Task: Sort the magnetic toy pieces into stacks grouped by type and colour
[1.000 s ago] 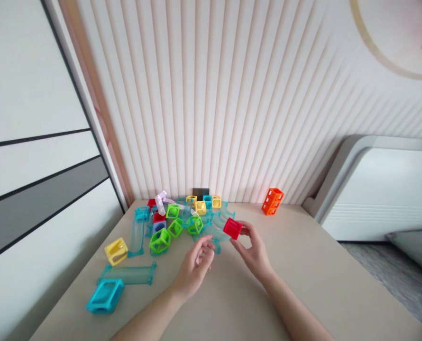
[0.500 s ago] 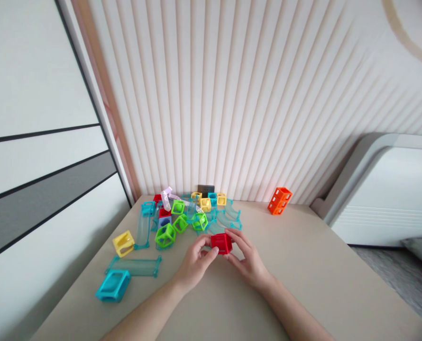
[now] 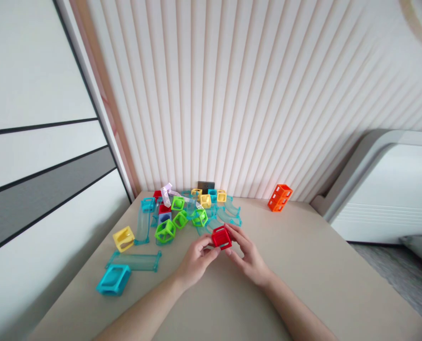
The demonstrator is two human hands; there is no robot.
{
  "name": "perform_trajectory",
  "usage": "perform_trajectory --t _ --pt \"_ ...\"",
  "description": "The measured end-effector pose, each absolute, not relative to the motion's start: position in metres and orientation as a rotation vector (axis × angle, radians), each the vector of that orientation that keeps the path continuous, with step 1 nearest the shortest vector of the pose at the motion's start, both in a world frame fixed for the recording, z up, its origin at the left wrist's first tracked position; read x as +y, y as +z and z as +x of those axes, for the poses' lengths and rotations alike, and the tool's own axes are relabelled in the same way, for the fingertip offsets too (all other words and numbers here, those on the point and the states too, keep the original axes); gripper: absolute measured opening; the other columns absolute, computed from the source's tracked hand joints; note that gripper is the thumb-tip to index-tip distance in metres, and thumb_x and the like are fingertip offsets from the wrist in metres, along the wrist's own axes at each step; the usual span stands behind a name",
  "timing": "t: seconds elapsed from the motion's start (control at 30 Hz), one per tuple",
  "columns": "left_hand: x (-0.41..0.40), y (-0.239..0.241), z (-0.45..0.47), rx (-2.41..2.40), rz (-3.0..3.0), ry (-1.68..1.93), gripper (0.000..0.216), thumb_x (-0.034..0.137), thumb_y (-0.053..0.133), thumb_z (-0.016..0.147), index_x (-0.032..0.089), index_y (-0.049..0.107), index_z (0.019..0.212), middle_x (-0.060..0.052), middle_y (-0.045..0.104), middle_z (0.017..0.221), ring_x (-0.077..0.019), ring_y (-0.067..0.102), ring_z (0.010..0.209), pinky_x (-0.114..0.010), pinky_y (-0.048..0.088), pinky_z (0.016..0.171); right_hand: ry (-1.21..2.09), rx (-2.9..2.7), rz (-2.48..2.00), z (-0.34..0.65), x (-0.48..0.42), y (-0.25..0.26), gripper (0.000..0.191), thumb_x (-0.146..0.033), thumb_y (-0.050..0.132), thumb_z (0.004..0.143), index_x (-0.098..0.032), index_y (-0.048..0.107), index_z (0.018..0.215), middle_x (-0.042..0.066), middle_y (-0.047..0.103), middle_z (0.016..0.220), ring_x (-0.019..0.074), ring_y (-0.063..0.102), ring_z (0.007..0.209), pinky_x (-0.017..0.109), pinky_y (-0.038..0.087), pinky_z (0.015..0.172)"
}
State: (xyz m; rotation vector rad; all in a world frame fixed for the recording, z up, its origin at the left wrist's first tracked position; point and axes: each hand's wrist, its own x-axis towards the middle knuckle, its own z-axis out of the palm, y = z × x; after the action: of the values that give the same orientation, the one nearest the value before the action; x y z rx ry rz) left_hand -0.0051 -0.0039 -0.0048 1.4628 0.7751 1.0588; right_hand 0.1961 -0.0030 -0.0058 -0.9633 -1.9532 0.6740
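A red open-sided cube block (image 3: 221, 237) is held between my two hands above the table. My left hand (image 3: 197, 259) grips its left side, the thumb at the lower edge. On the other side, the fingers of my right hand (image 3: 247, 255) rest against the top and right of the block, closed on it. Just behind the hands lie clear teal track pieces (image 3: 228, 217) and a green cube block (image 3: 199, 218). More green blocks (image 3: 165, 231) sit to the left of them.
Orange blocks (image 3: 279, 198) stand stacked at the back right, near the ribbed wall (image 3: 232, 94). To the left lie a yellow block (image 3: 123, 238), a long teal track (image 3: 136, 261) and a blue block (image 3: 114, 279). A black box (image 3: 206, 186) stands at the back.
The red block has been turned in my fingers, so its open frame sides now show. Both hands stay in nearly the same place, and the view has tilted slightly.
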Motion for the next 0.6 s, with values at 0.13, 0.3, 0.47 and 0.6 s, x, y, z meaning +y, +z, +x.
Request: perform_trajectory --t 0.13,0.3,0.47,0.6 --pt "-0.004 -0.012 -0.004 0.807 1.492 1.070 0.027 0.036 0.059 0.092 0.019 0.068 0.112 -0.009 0.060 0.115 -0.0227 0.061 0.104 -0.029 0.052 0.081 0.567 -1.828 -1.004 0.197 0.002 -0.007 0.042 -0.032 0.057 0.095 -0.026 0.054 0.137 0.012 0.052 0.140 0.0267 0.055 0.125 0.041 0.047 0.103" --pt "-0.004 -0.014 -0.007 0.938 1.769 1.050 0.023 0.034 0.052 0.095 0.019 0.068 0.102 -0.007 0.065 0.102 -0.0176 0.064 0.087 -0.026 0.052 0.073 0.235 -1.574 -1.258 0.225 0.023 -0.010 0.037 -0.031 0.055 0.091 -0.022 0.057 0.127 0.013 0.061 0.128 0.0261 0.061 0.110 0.043 0.053 0.090" --pt "-0.009 -0.011 -0.008 0.926 2.090 0.978 0.020 0.025 0.048 0.096 0.020 0.067 0.101 -0.005 0.068 0.090 -0.0162 0.063 0.081 -0.027 0.050 0.077 -0.072 -1.624 -1.612 0.270 0.043 -0.021 0.032 -0.030 0.054 0.087 -0.020 0.064 0.116 0.013 0.062 0.125 0.0304 0.061 0.109 0.049 0.049 0.095" --pt "-0.014 -0.009 -0.007 0.838 2.270 0.846 0.021 0.021 0.047 0.094 0.021 0.066 0.103 -0.005 0.071 0.090 -0.0177 0.065 0.085 -0.029 0.050 0.084 -0.124 -1.702 -1.781 0.289 0.050 -0.032 0.033 -0.027 0.050 0.088 -0.019 0.066 0.116 0.014 0.063 0.124 0.0317 0.062 0.107 0.049 0.050 0.090"
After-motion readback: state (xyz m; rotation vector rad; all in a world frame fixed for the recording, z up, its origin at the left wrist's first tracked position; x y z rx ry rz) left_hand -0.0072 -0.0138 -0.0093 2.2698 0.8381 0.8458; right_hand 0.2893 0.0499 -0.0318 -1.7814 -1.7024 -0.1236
